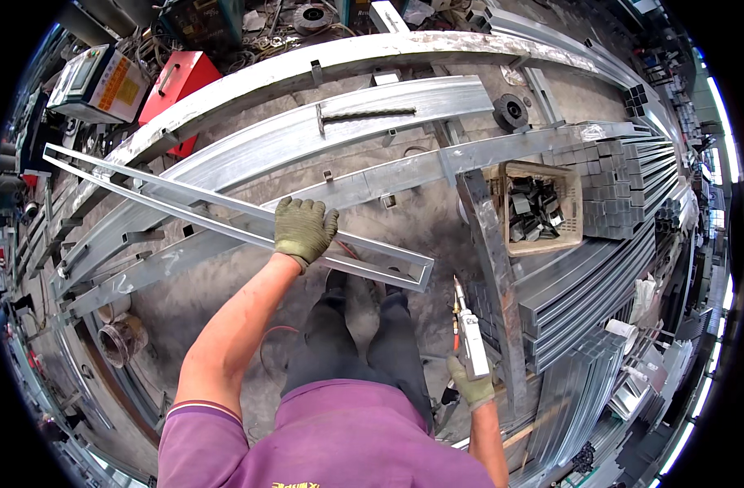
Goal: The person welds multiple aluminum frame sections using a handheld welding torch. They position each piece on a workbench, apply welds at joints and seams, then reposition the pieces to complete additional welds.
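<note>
My left hand, in an olive work glove, is closed round a long, narrow rectangular metal frame. The frame slants from the far left down to a closed end in front of my legs and passes over the steel beams. Low on the right, my right hand, gloved alike, is closed on a white and grey welding gun. The gun's thin nozzle points away from me, and an orange-tipped piece runs beside it. Its grip is partly hidden by the glove. Frame and gun are apart.
Long galvanized beams cross ahead of me. At right, a beige plastic crate holds dark metal pieces, beside stacked square tubes. A dark upright-edged steel bar runs nearby. Farther off are a black spool and a red box.
</note>
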The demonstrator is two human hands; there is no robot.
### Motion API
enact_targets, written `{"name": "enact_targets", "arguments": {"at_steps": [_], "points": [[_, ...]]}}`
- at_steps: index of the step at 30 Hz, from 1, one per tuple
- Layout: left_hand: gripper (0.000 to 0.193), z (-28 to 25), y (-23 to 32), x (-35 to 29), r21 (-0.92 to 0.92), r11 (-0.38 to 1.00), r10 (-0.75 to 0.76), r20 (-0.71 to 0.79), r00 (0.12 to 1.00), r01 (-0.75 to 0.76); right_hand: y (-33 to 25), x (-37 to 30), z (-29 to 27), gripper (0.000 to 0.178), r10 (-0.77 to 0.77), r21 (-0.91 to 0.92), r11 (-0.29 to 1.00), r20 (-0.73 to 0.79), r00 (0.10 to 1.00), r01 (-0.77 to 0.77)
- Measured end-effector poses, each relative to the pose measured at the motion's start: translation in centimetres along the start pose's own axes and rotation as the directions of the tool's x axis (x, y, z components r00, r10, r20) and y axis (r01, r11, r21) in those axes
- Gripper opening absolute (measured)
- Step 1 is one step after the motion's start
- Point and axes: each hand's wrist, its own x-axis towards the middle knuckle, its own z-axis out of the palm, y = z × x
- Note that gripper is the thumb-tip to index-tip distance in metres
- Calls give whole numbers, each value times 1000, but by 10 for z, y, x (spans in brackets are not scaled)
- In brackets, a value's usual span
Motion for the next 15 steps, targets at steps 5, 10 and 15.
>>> {"name": "enact_targets", "arguments": {"at_steps": [5,10,15], "points": [[40,9,5,-15,74,993,-71,-224,972,89,17,10,-11,23,-17,48,999,49,999,15],[37,4,4,-31,-31,994,-109,-229,967,104,34,24,-32,20,-18,64,998,78,997,13],[38,-3,13,-27,-11,987,-160,-162,974,160,62,31,-49,18,-105,1,994,103,989,106]]}}
